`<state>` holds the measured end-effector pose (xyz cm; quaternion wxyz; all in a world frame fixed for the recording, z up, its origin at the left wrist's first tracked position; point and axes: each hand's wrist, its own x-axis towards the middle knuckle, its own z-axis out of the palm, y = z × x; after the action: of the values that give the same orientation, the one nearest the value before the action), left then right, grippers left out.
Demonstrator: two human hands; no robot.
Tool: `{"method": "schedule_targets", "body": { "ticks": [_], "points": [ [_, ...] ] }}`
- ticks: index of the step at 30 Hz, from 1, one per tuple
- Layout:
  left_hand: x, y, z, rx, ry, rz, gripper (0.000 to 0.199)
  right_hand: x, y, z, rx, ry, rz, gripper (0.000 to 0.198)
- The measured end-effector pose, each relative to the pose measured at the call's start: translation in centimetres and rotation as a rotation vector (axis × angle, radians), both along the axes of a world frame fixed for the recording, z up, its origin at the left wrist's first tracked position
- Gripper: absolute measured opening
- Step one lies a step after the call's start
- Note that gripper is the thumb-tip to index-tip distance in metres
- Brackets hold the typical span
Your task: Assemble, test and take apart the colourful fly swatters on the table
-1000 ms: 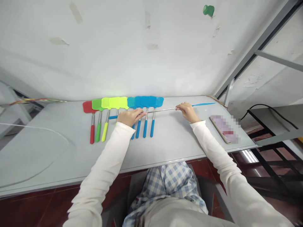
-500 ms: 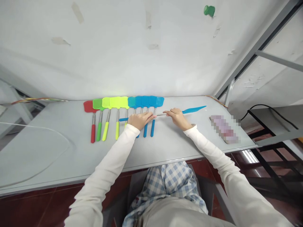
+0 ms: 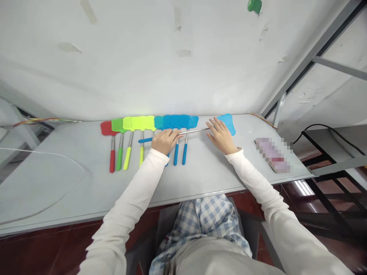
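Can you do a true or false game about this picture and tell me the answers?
1. The left hand holds a blue swatter. True.
2. The red swatter is at the right end of the row. False: it is at the left end.
3. The phone lies on the table. True.
4. The right hand is a fist. False: it is spread open.
5. The sleeves are white. True.

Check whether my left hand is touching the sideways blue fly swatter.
Touching. The head view shows your left hand gripping the sideways blue fly swatter, its handle emerging on one side and its metal shaft on the other.
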<state>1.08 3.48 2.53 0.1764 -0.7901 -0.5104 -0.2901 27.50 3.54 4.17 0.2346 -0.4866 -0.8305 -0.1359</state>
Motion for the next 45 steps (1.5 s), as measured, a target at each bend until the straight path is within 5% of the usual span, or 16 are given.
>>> {"method": "schedule_targets", "body": {
  "ticks": [7,10,14,17,30,40,45],
  "points": [
    [-1.6,0.2,0.0,0.068,0.006,0.014,0.041,4.1,2.0,0.7,0.064,0.448,-0.252,0.090],
    [-2.1,0.4,0.0,0.056,-0.013,0.030,0.040,6.2,3.2,0.3,-0.197,0.777,-0.147,0.096],
    [-2.1,0.3,0.4,0.006,-0.042,0.033,0.041,6.6,3.1,0.3,-0.722,1.201,0.050,0.065],
    [-1.4,-0.1,0.7,-0.061,-0.047,0.030,0.042,5.7,2.6,0.5,-0.794,1.388,0.086,0.052],
    [2.3,-2.2,1.4,-0.289,-0.056,-0.053,0.042,1.4,0.8,0.0,-1.014,1.407,0.208,0.054],
    [2.4,-2.3,0.9,-0.283,-0.044,-0.031,0.043,0.4,0.5,-0.4,-0.970,1.360,0.224,0.057],
    [2.3,-1.9,0.9,-0.286,-0.036,-0.050,0.044,1.1,0.6,-0.5,-0.915,1.168,0.187,0.065]
  ]
}}
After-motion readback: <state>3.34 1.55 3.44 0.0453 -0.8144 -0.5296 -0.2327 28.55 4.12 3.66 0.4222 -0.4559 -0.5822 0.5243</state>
